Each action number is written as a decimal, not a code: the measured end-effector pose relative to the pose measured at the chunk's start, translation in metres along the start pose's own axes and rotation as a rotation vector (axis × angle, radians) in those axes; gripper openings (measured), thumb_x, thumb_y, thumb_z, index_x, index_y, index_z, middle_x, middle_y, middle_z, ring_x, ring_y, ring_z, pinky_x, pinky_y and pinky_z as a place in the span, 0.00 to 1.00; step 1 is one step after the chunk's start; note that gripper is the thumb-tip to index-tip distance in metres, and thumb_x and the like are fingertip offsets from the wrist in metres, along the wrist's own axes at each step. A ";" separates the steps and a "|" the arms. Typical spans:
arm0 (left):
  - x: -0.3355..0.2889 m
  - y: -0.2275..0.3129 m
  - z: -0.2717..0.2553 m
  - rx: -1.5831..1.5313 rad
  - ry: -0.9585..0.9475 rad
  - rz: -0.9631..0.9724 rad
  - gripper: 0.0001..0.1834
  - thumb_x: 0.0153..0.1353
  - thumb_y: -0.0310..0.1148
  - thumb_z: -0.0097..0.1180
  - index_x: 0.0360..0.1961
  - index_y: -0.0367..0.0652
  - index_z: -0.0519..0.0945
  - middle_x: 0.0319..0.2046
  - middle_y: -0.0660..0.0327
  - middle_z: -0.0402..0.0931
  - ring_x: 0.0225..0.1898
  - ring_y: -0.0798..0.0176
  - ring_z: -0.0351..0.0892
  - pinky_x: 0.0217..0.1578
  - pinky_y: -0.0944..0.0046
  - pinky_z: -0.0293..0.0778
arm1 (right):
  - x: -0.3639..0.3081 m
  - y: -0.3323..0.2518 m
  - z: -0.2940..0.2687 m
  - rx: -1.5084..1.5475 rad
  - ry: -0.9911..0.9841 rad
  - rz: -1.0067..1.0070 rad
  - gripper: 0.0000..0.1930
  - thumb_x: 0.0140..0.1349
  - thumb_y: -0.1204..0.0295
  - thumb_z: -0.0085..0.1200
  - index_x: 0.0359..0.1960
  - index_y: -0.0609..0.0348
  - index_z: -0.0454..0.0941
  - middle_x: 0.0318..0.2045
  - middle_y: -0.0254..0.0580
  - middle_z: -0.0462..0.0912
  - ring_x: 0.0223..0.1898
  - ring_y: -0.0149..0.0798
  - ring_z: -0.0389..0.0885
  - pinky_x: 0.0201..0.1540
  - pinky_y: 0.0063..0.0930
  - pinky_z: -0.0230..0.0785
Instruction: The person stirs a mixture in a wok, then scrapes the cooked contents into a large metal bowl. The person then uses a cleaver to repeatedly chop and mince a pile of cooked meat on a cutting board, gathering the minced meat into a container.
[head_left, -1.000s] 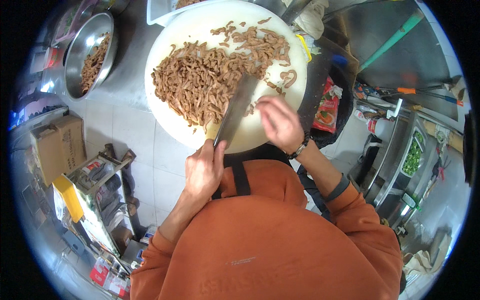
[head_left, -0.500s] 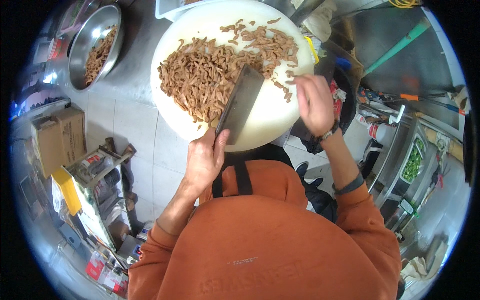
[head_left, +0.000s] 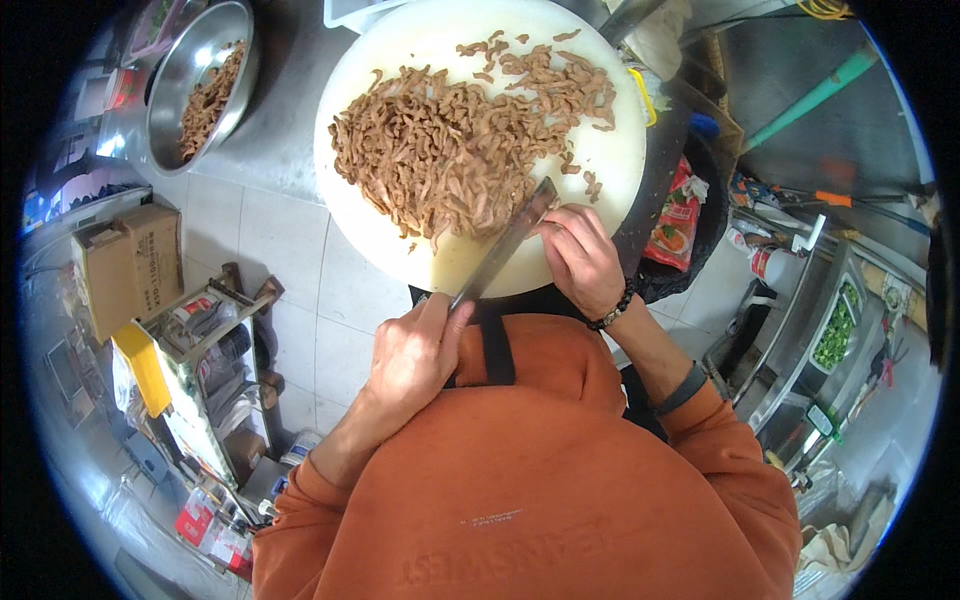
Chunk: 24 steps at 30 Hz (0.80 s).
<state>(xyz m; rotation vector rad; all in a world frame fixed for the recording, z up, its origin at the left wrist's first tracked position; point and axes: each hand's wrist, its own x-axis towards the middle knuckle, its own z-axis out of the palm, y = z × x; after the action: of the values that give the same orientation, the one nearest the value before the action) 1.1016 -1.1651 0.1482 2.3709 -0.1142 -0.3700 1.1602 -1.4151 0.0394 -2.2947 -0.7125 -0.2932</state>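
My left hand [head_left: 412, 352] is closed around the handle of a cleaver [head_left: 500, 248]. The blade slants up and right over the near part of a round white cutting board [head_left: 490, 22], seen nearly edge-on. Beside the blade's far end is my right hand [head_left: 585, 262], its fingers bent together against the metal; whatever they pinch is too small or hidden to make out. A big heap of brown meat strips [head_left: 430, 150] covers the board's left and middle. Looser strips [head_left: 565, 80] lie at the far right, with a few small pieces [head_left: 592, 185] closer to my right hand.
A steel bowl [head_left: 163, 140] with more meat strips stands at the far left on a metal counter [head_left: 285, 110]. Right of the board, a black bin bag [head_left: 712, 215] holds a red packet [head_left: 676, 230]. A cardboard box [head_left: 130, 270] and a low shelf [head_left: 215, 340] stand at left.
My right hand has come down and left to the cleaver blade. The cleaver has turned from showing its broad side to nearly edge-on and moved nearer to me with my left hand.
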 end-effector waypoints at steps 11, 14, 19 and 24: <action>0.001 0.000 -0.005 0.207 0.007 0.076 0.12 0.74 0.33 0.63 0.34 0.39 0.76 0.25 0.51 0.83 0.21 0.44 0.84 0.19 0.50 0.78 | 0.008 -0.001 0.003 0.039 0.017 0.018 0.10 0.53 0.85 0.62 0.38 0.68 0.82 0.47 0.49 0.82 0.49 0.54 0.82 0.54 0.42 0.79; 0.006 0.002 -0.004 0.158 -0.037 0.051 0.13 0.76 0.31 0.62 0.34 0.38 0.75 0.24 0.48 0.80 0.21 0.40 0.81 0.22 0.46 0.74 | 0.008 0.001 0.005 0.035 0.015 0.011 0.10 0.54 0.85 0.63 0.38 0.67 0.82 0.47 0.50 0.82 0.49 0.55 0.82 0.54 0.42 0.79; 0.025 0.003 0.012 0.218 -0.051 0.105 0.13 0.77 0.34 0.59 0.34 0.40 0.75 0.22 0.50 0.80 0.20 0.40 0.83 0.21 0.46 0.78 | 0.003 0.002 0.005 0.016 -0.017 0.016 0.10 0.54 0.85 0.63 0.39 0.67 0.82 0.47 0.50 0.82 0.49 0.55 0.82 0.55 0.43 0.79; 0.043 -0.005 0.023 0.121 0.048 0.139 0.14 0.77 0.34 0.58 0.33 0.40 0.75 0.19 0.49 0.78 0.21 0.40 0.83 0.20 0.44 0.78 | 0.003 0.000 0.002 0.000 -0.036 0.003 0.11 0.57 0.85 0.63 0.42 0.67 0.83 0.47 0.50 0.82 0.49 0.55 0.81 0.56 0.44 0.78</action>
<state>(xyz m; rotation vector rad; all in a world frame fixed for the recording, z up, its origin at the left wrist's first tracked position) 1.1356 -1.1848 0.1188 2.4722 -0.2851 -0.2454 1.1627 -1.4129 0.0387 -2.3065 -0.7263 -0.2516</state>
